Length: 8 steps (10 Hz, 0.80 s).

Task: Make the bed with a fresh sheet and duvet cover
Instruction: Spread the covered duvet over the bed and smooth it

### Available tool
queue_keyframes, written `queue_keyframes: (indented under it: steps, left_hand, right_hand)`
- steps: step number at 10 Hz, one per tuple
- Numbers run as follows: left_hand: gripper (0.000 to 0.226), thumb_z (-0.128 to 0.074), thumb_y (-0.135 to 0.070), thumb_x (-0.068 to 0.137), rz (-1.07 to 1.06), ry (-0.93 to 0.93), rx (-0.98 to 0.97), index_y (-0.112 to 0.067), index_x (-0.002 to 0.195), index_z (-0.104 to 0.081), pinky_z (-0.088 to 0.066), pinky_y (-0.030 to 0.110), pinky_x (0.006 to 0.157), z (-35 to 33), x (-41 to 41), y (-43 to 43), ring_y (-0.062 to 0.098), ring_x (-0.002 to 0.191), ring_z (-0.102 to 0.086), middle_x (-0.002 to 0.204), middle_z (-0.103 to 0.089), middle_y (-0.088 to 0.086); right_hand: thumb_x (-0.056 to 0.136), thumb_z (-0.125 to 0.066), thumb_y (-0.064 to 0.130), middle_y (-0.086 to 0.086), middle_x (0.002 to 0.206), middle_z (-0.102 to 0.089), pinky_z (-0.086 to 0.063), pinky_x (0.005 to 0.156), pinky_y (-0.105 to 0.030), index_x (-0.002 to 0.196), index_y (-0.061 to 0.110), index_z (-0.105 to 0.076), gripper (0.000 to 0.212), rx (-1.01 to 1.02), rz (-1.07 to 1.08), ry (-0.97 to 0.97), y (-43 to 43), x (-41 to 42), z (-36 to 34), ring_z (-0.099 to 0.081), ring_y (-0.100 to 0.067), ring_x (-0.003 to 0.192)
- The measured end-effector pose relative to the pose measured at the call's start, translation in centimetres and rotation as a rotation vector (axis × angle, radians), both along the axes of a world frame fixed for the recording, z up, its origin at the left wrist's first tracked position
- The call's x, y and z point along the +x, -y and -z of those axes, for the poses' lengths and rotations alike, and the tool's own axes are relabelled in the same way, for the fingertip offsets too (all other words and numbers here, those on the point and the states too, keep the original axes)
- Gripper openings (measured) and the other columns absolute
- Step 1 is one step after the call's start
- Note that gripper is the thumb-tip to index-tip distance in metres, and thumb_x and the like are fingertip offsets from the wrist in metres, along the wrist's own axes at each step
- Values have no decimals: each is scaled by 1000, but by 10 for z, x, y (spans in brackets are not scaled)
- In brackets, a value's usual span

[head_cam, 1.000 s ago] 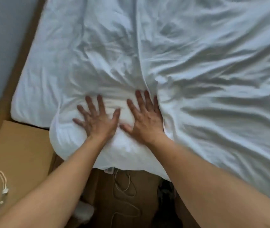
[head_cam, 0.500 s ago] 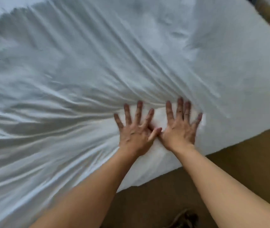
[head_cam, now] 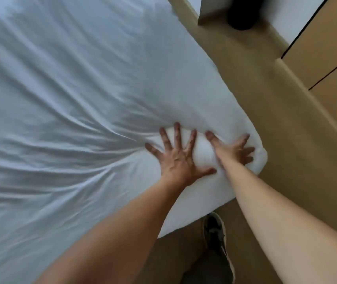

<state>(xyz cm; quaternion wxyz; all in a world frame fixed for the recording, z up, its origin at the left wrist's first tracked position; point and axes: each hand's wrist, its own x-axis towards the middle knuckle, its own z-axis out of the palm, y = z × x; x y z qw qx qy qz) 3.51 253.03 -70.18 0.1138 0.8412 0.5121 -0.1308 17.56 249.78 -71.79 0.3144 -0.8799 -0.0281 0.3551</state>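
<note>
At one corner of the white sheet (head_cam: 81, 95), left hand (head_cam: 178, 158) and right hand (head_cam: 233, 151) press flat.
Fingers spread wide, holding nothing; creases fan toward nine o'clock. At six o'clock a shoe (head_cam: 214, 228), partly hidden; at one o'clock a blurred black object (head_cam: 243, 13), cut off.

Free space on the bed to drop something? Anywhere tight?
Free: the wide sheet left of and beyond the left hand, wrinkled but bare; also the floor strip between the bed's right edge and the wooden panels. Crowded: the near right corner, where the right hand presses flat beside the left, and the floor by the shoe.
</note>
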Motion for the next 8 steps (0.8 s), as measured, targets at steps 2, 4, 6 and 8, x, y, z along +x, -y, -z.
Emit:
queue_keyframes:
  steps: [2, 4, 6, 8]
  left_hand:
    - [79, -42, -81, 85, -222, 502, 151, -31, 146, -45, -23, 51, 118, 29, 32, 120, 36, 146, -34, 156, -37, 7]
    - [100, -40, -95, 69, -2306, 1456, -632, -29, 144, -50, -38, 51, 112, 49, 52, 148, 38, 134, -48, 145, -53, 9]
    - [84, -37, -100, 68, -2393, 1832, -314, -41, 120, -67, -58, 53, 87, 91, 65, 156, 32, 113, -64, 132, -67, 1]
    - [104, -61, -96, 52, -2225, 2042, -460, -29, 132, -66, -49, 57, 103, 83, 141, 168, 34, 118, -65, 128, -70, 5]
  right_hand:
    - [60, -64, 88, -10, 136, -64, -47, 102, -60, 142, 24, -55, 104, 494, 572, -848, 88, 61, 59, -60, -40, 122]
    - [111, -28, 19, -9, 150, -49, -52, 97, -40, 155, 15, -35, 44, 381, 729, -1001, 96, 59, 127, -49, -32, 137]
    - [88, -32, 82, 7, 136, -65, -42, 109, -50, 139, 41, -56, 69, 377, 450, -953, 111, 46, 132, -57, -33, 128]
    - [102, -21, 67, -2, 152, -49, -53, 89, -30, 141, 27, -53, 64, 188, 274, -935, 134, 88, 112, -61, -22, 122]
